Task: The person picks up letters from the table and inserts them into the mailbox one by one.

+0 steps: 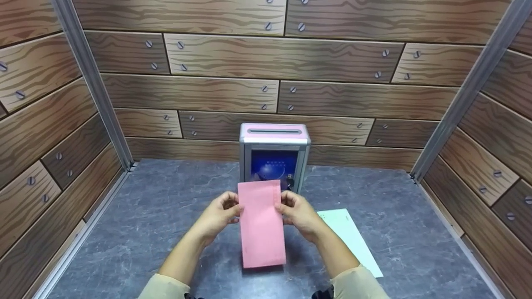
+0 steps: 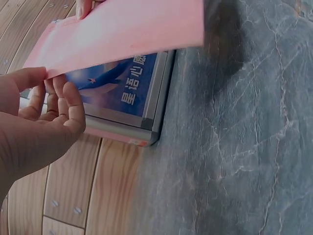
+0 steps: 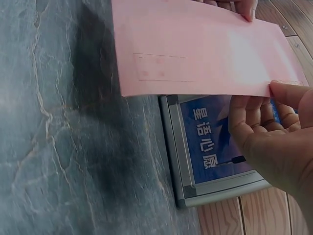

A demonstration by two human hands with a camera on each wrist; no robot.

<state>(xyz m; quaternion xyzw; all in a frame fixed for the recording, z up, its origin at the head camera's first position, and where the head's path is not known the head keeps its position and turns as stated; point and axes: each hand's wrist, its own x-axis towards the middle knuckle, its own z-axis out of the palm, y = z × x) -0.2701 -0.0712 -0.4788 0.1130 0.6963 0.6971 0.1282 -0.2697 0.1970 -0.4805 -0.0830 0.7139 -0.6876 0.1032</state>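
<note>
The left hand (image 1: 218, 214) and the right hand (image 1: 296, 211) each pinch one long edge of a pink envelope (image 1: 261, 224) between thumb and curled fingers. The envelope is in the air above the grey table (image 1: 158, 216), in front of a small metal box (image 1: 274, 155) with a slot (image 1: 274, 131) on top. A pale green envelope (image 1: 351, 238) lies flat to the right.

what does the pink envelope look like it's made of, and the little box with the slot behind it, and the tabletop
Pink envelope: matte paper by the look; thin and flat, with no shine, held by the left hand and right hand.
Slotted box: probably metal; its silvery frame looks brushed, the front panel glossy and printed, the top pink.
Tabletop: grey with pale veins like stone, possibly a printed laminate.
</note>
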